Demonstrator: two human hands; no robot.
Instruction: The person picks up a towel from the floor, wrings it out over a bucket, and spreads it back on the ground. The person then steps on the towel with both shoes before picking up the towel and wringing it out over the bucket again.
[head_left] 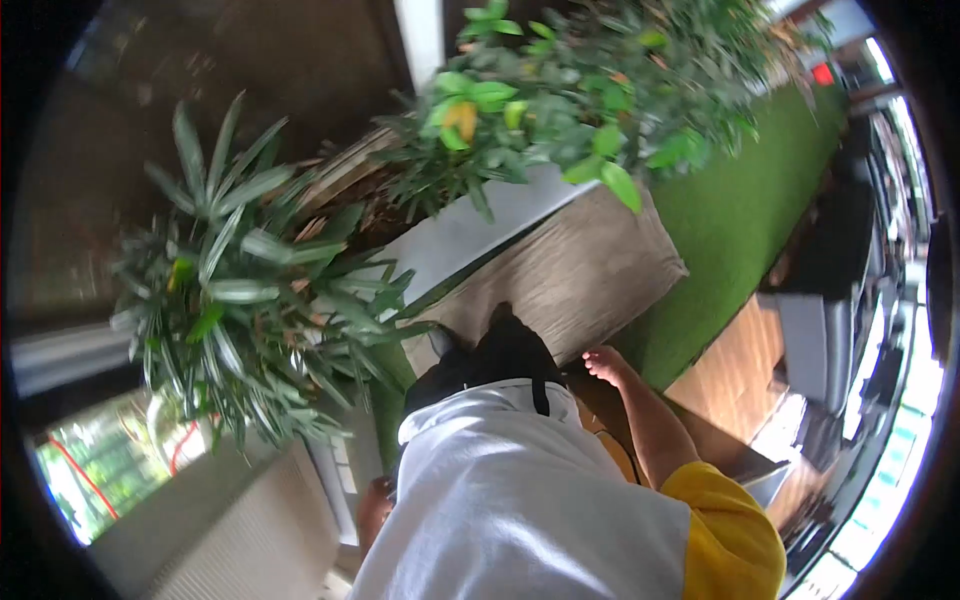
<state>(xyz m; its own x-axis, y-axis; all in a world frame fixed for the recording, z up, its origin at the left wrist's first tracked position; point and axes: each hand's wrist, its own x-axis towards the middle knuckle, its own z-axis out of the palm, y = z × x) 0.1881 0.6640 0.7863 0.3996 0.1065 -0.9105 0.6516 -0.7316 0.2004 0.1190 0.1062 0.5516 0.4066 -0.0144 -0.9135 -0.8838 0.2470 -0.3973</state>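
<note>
- Between the two hands spreads a white shirt of soft, creased cloth, with a smooth yellow sleeve above the right arm.
- The right hand hangs beside the hip, relaxed and open, its fingers slightly bent around nothing.
- The left hand is low on the other side, partly covered by the shirt and dim; whether it is open or closed cannot be told.
- Black trousers of matte fabric run forward between the hands, with the feet at the edge of a mat.
- That mat, the surface nearest ahead of the right hand, is a beige rectangle with a faintly streaked, fibrous look.
- Ahead of the left hand, a bushy plant fans out long, pointed, ribbed leaves.
- To the left of the left hand stands a pale panel with fine parallel ridges.
- Right of the mat and ahead of the right hand runs green turf, short and carpet-like.
- Beyond the mat from both hands, a smooth pale planter with a straight edge borders a leafy shrub with glossy oval leaves.
- Out to the right of the right hand lies plank-grained wood flooring, then a grey, block-shaped seat.
</note>
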